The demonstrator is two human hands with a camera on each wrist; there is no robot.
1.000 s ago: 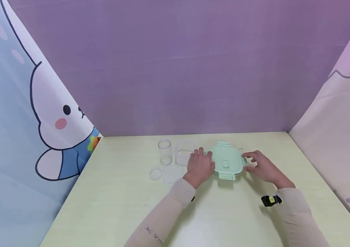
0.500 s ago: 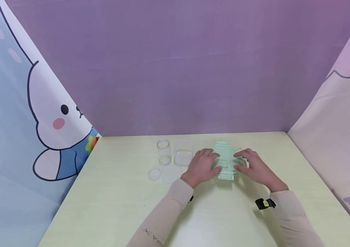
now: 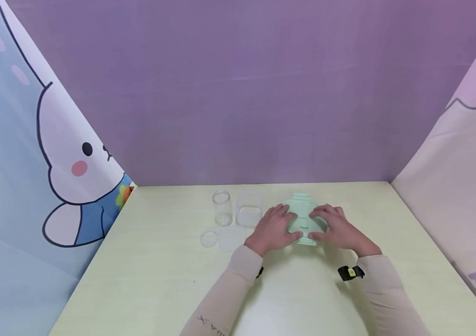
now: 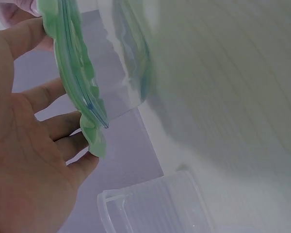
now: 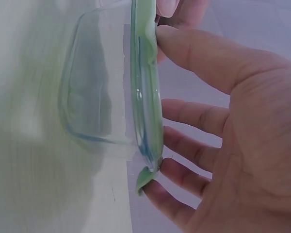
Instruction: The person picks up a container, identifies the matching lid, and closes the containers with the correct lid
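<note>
From the head view, the green lid [image 3: 303,219] sits on a clear box in the middle of the pale table [image 3: 145,280], and both hands lie on top of it. The left hand [image 3: 274,228] covers the lid's left side and the right hand [image 3: 335,229] covers its right side, so the lid is right under the fingers and between the two palms. Both hands are about as near to it as each other. The clips at the far and near ends show, so those ends are free. To the left stand a round clear jar [image 3: 222,207] and a square clear tub [image 3: 249,208], with two loose clear lids in front of them. From the left wrist view, the left hand's fingers [image 4: 63,133] lie nearly straight against the green lid [image 4: 80,92], pressing flat and not curling round it. The square clear tub [image 4: 155,206] is just beside. From the right wrist view, the right hand's fingers [image 5: 194,114] also press flat on the green lid [image 5: 148,107], with the clear box [image 5: 89,87] under it and one clip sticking out by the little finger.
</note>
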